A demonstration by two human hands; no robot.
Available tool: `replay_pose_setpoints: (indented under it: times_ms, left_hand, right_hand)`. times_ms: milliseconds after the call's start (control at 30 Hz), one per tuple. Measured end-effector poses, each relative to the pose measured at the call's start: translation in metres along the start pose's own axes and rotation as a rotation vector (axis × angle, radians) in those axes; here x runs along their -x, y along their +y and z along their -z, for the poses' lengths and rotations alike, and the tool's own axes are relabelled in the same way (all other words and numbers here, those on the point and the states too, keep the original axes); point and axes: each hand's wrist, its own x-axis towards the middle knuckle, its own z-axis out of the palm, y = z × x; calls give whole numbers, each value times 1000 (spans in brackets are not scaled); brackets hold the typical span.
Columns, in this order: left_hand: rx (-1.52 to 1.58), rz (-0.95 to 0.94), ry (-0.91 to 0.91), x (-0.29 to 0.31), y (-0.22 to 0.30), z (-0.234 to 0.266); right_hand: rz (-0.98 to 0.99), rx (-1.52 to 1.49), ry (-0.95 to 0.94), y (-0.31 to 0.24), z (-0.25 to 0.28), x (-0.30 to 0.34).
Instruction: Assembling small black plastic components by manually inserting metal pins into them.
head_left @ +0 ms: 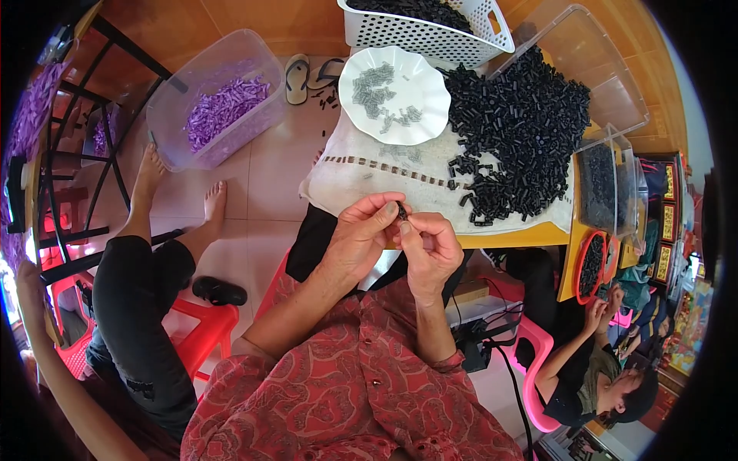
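Both my hands meet in front of me, just off the near edge of the table. My left hand [367, 230] pinches a small black piece [401, 211] between thumb and forefinger. Against the same piece press the thumb and forefinger of my right hand [427, 250]. Most of it is covered by my fingertips, so its exact kind is hidden. Beyond them a white scalloped plate [432, 92] holds small clear pieces [373, 88]. A large heap of short black tube-like pieces [515, 138] spreads over the pale cloth [346, 180] to the right.
A white perforated basket [423, 42] with black pieces stands at the back. Clear plastic boxes [607, 177] and a red-rimmed bowl [590, 265] line the right. On the floor at left sits a clear bin [254, 134] of purple pieces. People sit on both sides.
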Motion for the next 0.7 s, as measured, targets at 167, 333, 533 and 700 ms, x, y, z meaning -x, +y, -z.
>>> replay_pose_setpoints:
  times_ms: [167,333,533,700]
  left_hand:
    - [-25,-9,43,0,-3,2]
    - [-129,-89,64,2,-1,-1]
    - [-177,-125,54,4,0,-8]
    - [-181,-134,53,5,-1,-7]
  right_hand:
    - [80,104,28,1,-4,2]
    - [156,311,21,0,-3,3]
    - [195,358,74,-6,-9,3]
    - [233,281,58,-6,-11,2]
